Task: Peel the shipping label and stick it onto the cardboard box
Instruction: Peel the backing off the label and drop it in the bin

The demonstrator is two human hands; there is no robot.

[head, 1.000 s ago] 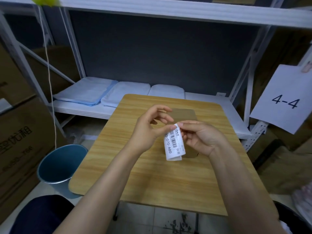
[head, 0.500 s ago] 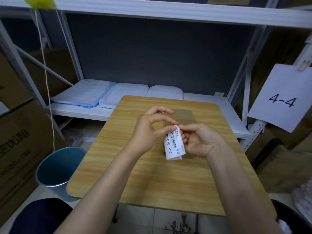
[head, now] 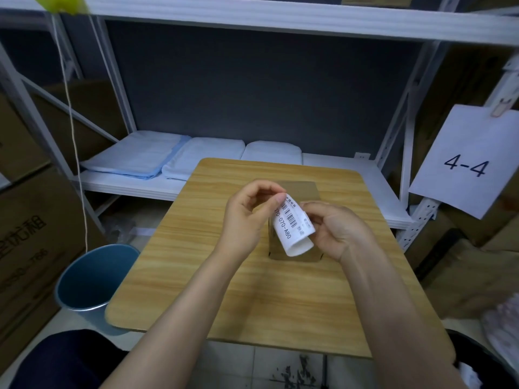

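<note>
Storage-room setting: white metal shelving [head: 280,15] w/ a dark back panel behind a wood-grain surface [head: 196,262]. Folded pale-blue and white linens [head: 146,161] lie on the low shelf just past the surface's far edge. Blue bin [head: 90,279] stands on the floor at left, beside big cardboard cartons [head: 31,237]; a white sheet marked "4-4" [head: 466,161] hangs clipped to the rack upright at right. Small cardboard box [head: 302,192] stands on the surface, approx. centre, mostly hidden behind both hands. Shipping label [head: 292,223] is held up in the air in front of the box, barcode side facing the camera, text "070-A80" readable, lower end curling up. Left hand [head: 247,217] pinches the label's top-left corner btwn thumb and forefinger, other fingers curled loosely. Right hand [head: 337,228] is closed on the label's right edge, thumb tip on the printed face, fingers behind. Can't tell whether the backing has come apart from the sticker. Both forearms bare, reaching in from the bottom of view over dark-clad knees.
</note>
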